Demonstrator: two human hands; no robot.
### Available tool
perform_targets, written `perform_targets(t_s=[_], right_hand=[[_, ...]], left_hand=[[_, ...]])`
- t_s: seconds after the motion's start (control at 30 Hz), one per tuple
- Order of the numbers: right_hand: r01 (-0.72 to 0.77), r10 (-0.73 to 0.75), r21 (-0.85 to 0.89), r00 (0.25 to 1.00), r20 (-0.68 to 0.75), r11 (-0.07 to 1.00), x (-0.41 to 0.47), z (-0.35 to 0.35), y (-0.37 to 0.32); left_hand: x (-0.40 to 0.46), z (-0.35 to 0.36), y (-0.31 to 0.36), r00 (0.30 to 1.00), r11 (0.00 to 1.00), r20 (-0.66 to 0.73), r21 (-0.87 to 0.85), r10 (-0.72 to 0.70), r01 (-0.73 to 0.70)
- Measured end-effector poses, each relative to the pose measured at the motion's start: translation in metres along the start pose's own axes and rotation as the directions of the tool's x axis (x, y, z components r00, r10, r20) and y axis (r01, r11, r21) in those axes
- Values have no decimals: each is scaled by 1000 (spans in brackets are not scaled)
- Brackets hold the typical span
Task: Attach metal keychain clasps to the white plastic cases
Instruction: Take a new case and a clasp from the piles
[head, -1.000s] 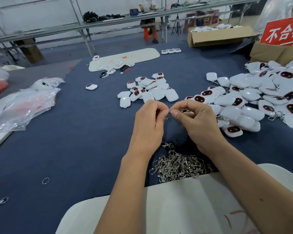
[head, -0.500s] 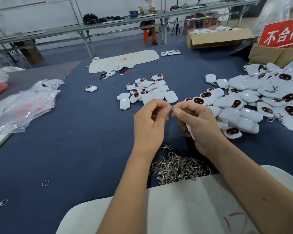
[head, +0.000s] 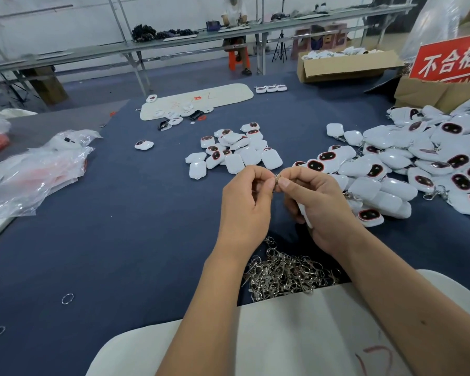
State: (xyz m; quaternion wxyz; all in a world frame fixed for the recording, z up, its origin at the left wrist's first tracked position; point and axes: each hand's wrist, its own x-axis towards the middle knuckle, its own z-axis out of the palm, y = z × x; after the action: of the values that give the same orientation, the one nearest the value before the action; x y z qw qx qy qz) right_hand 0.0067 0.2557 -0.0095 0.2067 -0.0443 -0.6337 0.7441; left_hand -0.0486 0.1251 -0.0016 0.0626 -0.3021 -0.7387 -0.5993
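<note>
Left hand (head: 246,210): raised above the surface, fingers (head: 266,183) curled, thumb and forefinger pinching the small metal ring (head: 277,178) from its left side.
Right hand (head: 316,204): fingertips meet the left fingertips at the same ring and pinch it; the lower fingers curl round a white case (head: 304,213), mostly hidden in the palm.
Metal ring: held between both sets of fingertips, off the surface; whether it is already through the case cannot be told.
Clasp heap (head: 285,275): a tangle of silver keychain clasps on the blue surface (head: 120,253), below the fingers and between the two forearms, at the edge of a white board (head: 296,335).
Small case pile (head: 234,153): white cases, some showing dark red-rimmed faces, just beyond the fingers.
Large case pile (head: 418,164): to the right of the right fingers, several with clasps attached.
Single case (head: 144,144): well apart, beyond and left of the left fingers.
Loose ring (head: 67,298): far left of the fingers, nearer the person.
Plastic bags (head: 36,172): far left.
Red sign (head: 451,59): far right, above a cardboard box (head: 342,67).
</note>
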Motion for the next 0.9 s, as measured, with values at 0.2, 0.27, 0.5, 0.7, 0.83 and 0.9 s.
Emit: perform_targets(t_s=[0.2, 0.27, 0.5, 0.7, 0.83, 0.9], right_hand=[[13, -11, -37, 1000, 29, 999, 1, -3, 1], [28, -26, -48, 999, 31, 998, 1, -1, 2], [97, -105, -172, 994, -38, 980, 1, 12, 10], [-22, 18, -33, 993, -118, 999, 7, 5, 13], [-31, 14, -170, 995, -99, 985, 6, 3, 15], [7, -32, -271, 995, -89, 962, 5, 2, 16]], left_hand=[[1, -1, -2, 1000, 999, 7, 47, 15, -15], [1, -4, -3, 1000, 999, 12, 54, 0, -1], [4, -14, -8, 998, 997, 6, 54, -57, 56], [0, -23, -13, 991, 986, 61, 120, -122, 114], [-10, -26, -14, 974, 977, 160, 167, -160, 133], [-11, -26, -13, 969, 976, 181, 166, -168, 138]])
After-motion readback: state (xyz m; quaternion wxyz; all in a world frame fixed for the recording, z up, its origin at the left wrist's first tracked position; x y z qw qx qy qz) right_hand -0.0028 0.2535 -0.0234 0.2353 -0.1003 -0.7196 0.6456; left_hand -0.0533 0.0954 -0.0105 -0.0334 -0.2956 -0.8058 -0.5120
